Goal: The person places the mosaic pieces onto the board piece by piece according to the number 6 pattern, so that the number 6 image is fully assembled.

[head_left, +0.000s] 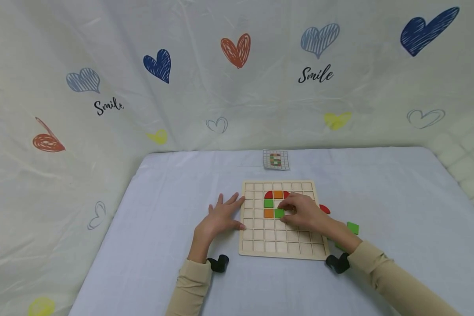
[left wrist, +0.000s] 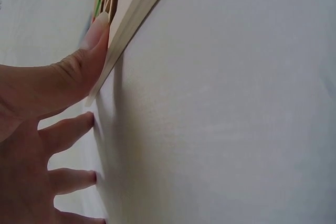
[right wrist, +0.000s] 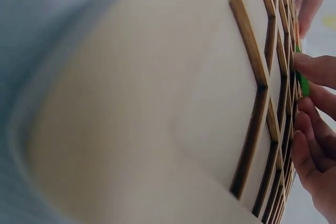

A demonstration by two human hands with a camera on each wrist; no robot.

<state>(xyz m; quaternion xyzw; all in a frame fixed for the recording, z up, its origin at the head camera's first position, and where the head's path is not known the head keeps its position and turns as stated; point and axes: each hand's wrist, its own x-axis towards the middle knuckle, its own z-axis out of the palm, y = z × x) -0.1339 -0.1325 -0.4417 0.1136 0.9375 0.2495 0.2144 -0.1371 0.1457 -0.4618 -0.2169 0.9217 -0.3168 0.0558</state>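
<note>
My right hand (head_left: 305, 213) pinches a green square tile (head_left: 278, 213) between thumb and forefinger, low over the gridded wooden board (head_left: 260, 248). In the right wrist view the green tile (right wrist: 303, 80) is seen edge-on at the grid. Directly left of it lies an orange square (head_left: 268, 213), with another green square (head_left: 268, 203) above that. Along the top run a rounded red piece (head_left: 268, 195), an orange square (head_left: 278, 194) and a second red piece, partly covered by my right fingers. My left hand (head_left: 221, 219) spreads its fingers at the board's left edge, thumb (left wrist: 97, 38) against the rim.
A small printed card (head_left: 276, 160) with a coloured grid pattern lies behind the board. To the board's right are a red piece (head_left: 324, 209) and a green square (head_left: 353, 228), with more green partly hidden under my right forearm. White cloth (head_left: 142, 272) covers the table.
</note>
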